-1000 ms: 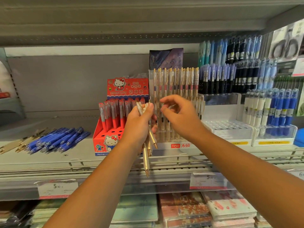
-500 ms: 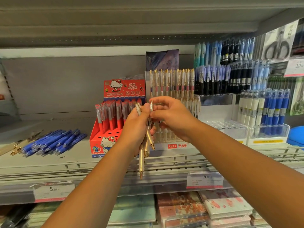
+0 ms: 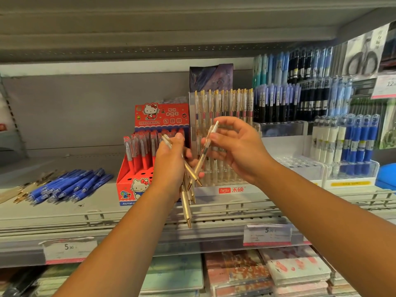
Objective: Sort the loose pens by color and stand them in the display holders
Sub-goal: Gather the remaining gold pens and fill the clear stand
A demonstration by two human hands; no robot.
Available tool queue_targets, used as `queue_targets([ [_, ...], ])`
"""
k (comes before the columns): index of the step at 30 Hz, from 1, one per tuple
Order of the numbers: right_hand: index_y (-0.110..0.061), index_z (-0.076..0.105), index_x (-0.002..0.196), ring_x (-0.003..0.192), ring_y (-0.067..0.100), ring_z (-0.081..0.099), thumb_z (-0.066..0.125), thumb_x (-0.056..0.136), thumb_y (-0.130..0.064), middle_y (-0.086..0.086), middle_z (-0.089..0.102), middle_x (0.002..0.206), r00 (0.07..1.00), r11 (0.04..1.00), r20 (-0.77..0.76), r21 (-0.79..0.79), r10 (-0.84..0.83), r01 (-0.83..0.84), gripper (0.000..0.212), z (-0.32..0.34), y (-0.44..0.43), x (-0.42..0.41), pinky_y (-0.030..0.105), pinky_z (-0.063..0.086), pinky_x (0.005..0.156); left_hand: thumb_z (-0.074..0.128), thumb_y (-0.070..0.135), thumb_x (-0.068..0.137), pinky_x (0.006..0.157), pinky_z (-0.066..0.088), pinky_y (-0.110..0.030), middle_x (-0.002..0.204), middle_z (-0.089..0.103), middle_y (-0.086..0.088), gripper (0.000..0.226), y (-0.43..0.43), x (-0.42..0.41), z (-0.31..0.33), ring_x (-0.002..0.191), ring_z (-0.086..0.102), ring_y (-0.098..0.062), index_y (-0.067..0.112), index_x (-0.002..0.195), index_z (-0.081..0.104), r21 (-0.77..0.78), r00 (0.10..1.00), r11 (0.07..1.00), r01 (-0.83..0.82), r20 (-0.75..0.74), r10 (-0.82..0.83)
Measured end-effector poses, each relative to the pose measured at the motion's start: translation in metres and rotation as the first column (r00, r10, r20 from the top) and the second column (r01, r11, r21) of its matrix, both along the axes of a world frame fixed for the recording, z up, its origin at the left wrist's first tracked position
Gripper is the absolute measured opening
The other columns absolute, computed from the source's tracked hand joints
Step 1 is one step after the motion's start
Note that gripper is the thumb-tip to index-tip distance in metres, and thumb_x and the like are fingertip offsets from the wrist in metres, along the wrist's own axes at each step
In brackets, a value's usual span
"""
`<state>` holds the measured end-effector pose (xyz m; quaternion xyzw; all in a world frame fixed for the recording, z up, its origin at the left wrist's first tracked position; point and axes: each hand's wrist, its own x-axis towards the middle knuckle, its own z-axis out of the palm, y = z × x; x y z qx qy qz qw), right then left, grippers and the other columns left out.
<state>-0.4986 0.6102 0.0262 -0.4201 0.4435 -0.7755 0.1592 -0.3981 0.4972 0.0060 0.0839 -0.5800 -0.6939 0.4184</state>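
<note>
Head view, A: ok so what are the hands doing here?

B: The left hand [image 3: 171, 166] is wrapped around a bundle of gold pens [image 3: 185, 203], tips pointing down, one sticking out lower than the rest. The right hand [image 3: 237, 151] pinches a single gold pen [image 3: 204, 154] between thumb and fingers, up near its clip end. That pen is tilted, with its tip slanting down toward the left hand and crossing the bundle. Can't tell if it actually touches the others.

A: And where's all this relative to the holders?

B: Both hands are up in front of the clear display holder [image 3: 231, 190], the one with the red label on its base, which has a row of gold pens standing in it. Just left of it is a red cartoon-cat box [image 3: 137, 187] with red pens upright in its back rows.

A: Any loose ones around?

B: Yep, a pile of blue pens [image 3: 70, 185] lies flat on the shelf [image 3: 100, 207] well to the left, with a few loose gold pens [image 3: 18, 192] beside them at the far edge. More blue and white pens [image 3: 347, 142] stand in holders on the right.
</note>
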Motion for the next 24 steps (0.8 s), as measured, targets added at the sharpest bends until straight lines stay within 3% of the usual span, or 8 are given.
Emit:
queue_targets([
  [4, -0.014, 0.06, 0.111, 0.083, 0.021, 0.071, 0.067, 0.086, 0.001, 0.012, 0.066, 0.098, 0.984, 0.983, 0.024, -0.059, -0.175, 0.176, 0.03, 0.004, 0.003, -0.008, 0.037, 0.059, 0.069, 0.047, 0.035, 0.103, 0.047, 0.058, -0.041, 0.053, 0.049, 0.005, 0.017, -0.001, 0.0, 0.0, 0.043, 0.058, -0.016, 0.02, 0.096, 0.051, 0.027, 1.0, 1.0, -0.007, -0.012, 0.008],
  [9, -0.018, 0.056, 0.111, 0.073, 0.014, 0.072, 0.069, 0.089, -0.005, 0.004, 0.065, 0.093, 0.863, 0.865, -0.075, -0.093, -0.5, 0.493, 0.028, 0.006, 0.006, -0.024, 0.026, 0.058, 0.059, 0.049, 0.036, 0.102, 0.045, 0.053, -0.031, 0.054, 0.049, 0.004, 0.017, -0.002, 0.0, 0.0, 0.042, 0.052, -0.014, 0.022, 0.094, 0.052, 0.055, 1.0, 0.998, 0.0, 0.015, -0.001],
  [12, -0.022, 0.054, 0.111, 0.076, 0.017, 0.07, 0.07, 0.089, -0.01, -0.001, 0.063, 0.091, 0.753, 0.771, -0.17, -0.092, -0.636, 0.63, 0.03, 0.003, 0.008, -0.035, 0.028, 0.059, 0.057, 0.048, 0.038, 0.102, 0.043, 0.048, -0.026, 0.056, 0.049, 0.004, 0.019, -0.003, 0.0, -0.001, 0.042, 0.047, -0.013, 0.022, 0.092, 0.05, 0.048, 1.0, 0.999, -0.006, 0.028, 0.004],
  [17, -0.026, 0.049, 0.112, 0.072, 0.007, 0.065, 0.069, 0.09, -0.016, -0.008, 0.06, 0.087, 0.605, 0.677, -0.361, -0.111, -0.71, 0.728, 0.031, -0.004, 0.005, -0.042, 0.03, 0.06, 0.058, 0.048, 0.04, 0.102, 0.043, 0.042, -0.025, 0.056, 0.049, 0.006, 0.019, -0.003, 0.001, -0.001, 0.044, 0.045, -0.011, 0.027, 0.088, 0.052, 0.014, 0.999, 1.0, -0.014, 0.044, 0.013],
  [20, -0.028, 0.048, 0.111, 0.074, 0.011, 0.065, 0.068, 0.091, -0.017, -0.004, 0.061, 0.092, 0.555, 0.65, -0.412, -0.134, -0.723, 0.748, 0.031, -0.005, 0.003, -0.043, 0.031, 0.061, 0.064, 0.048, 0.04, 0.101, 0.043, 0.042, -0.025, 0.057, 0.048, 0.006, 0.019, -0.003, 0.001, -0.001, 0.046, 0.046, -0.011, 0.027, 0.089, 0.053, 0.013, 0.998, 1.0, -0.023, 0.058, 0.023],
  [24, -0.028, 0.05, 0.113, 0.076, 0.001, 0.062, 0.068, 0.091, -0.019, -0.007, 0.061, 0.096, 0.482, 0.613, -0.465, -0.182, -0.742, 0.769, 0.03, -0.006, 0.003, -0.042, 0.012, 0.052, 0.065, 0.048, 0.039, 0.101, 0.043, 0.043, -0.025, 0.057, 0.048, 0.006, 0.019, -0.003, 0.001, -0.001, 0.046, 0.047, -0.01, 0.028, 0.089, 0.055, 0.005, 0.997, 0.999, -0.033, 0.069, 0.032],
])
